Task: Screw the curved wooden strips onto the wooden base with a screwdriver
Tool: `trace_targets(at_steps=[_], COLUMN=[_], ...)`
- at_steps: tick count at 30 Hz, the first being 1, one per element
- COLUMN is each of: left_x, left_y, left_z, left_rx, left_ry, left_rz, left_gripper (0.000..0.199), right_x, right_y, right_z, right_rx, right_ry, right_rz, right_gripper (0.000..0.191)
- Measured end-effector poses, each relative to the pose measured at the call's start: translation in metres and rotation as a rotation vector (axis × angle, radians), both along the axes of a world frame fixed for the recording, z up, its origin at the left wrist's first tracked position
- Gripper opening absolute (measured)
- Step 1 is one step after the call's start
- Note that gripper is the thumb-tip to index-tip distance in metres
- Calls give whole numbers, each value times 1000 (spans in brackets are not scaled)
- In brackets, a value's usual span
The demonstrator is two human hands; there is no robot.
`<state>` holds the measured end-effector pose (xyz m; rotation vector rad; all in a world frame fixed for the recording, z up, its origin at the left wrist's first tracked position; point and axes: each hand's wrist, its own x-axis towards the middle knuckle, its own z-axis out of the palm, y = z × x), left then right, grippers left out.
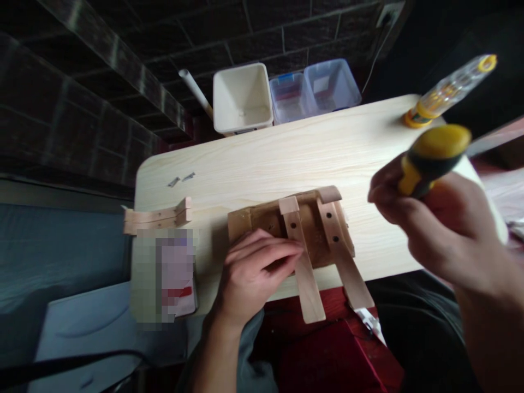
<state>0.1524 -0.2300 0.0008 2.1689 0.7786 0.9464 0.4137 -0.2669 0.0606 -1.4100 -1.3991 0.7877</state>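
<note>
My right hand (446, 218), raised over the right side of the table, is wrapped round a screwdriver with a yellow and black handle (440, 147); its shaft is hidden. My left hand (260, 273) has its thumb and fingers pinched together at the nearer wooden strip (307, 284). What lies between those fingertips, if anything, is too small to make out. That strip shows one dark hole above my fingers. A second wooden strip (352, 273) with two dark holes runs beside it. Both lie across a brown cardboard box (245, 218) and stick out past the table's front edge.
On the pale wooden table (254, 164) lie two small packets (180, 180) and another wooden piece (158, 217). A clear tube of yellow bits (454, 90) stands at the back right. Behind the table are a white bin (242, 98) and clear plastic boxes (331, 84).
</note>
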Motion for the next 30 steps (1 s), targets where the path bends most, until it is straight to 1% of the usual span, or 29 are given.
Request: trace_targets(at_steps=[1,2,3,4,5,7,10,13,17,22,25,30], left_x=[0,1,1,1,1,1,1,-1,-4,-5,-7,-12], left_y=[0,0,0,0,0,0,1,1,1,1,1,0], left_z=[0,1,1,2,2,2,1,-2,-4,-3,-1,4], left_rx=[-6,-12,-23,-36,-52,-82,-99,-112,-136,-146,-165,-175], left_ry=[4,9,13,14,11,1,-7,-5,5,19,38,32], left_rz=[21,44,62,73,80,76,65,61,67,76,65,28], left_gripper=[23,22,21,21,22,26,27,28,27,25,28,33], right_x=[-2,-5,-9,-12,-16,-21,-24,-24,-26,-31,-32,-30], right_y=[-1,-1,0,0,1,0,-2,-4,-4,-1,1,2], right_z=[9,16,19,20,18,8,-9,-20,-24,-28,-27,-24], right_rx=[-48,-110,-143,-149,-148,-136,-123,-102,-109,-94,-82,-112], right_ry=[-118,-192,-251,-302,-351,-428,-511,-596,-619,-557,-497,-449], right_rz=[128,259,375,435,458,444,433,414,447,447,458,492], right_gripper=[12,10,9,8,9,11,8,10,14,14,19,12])
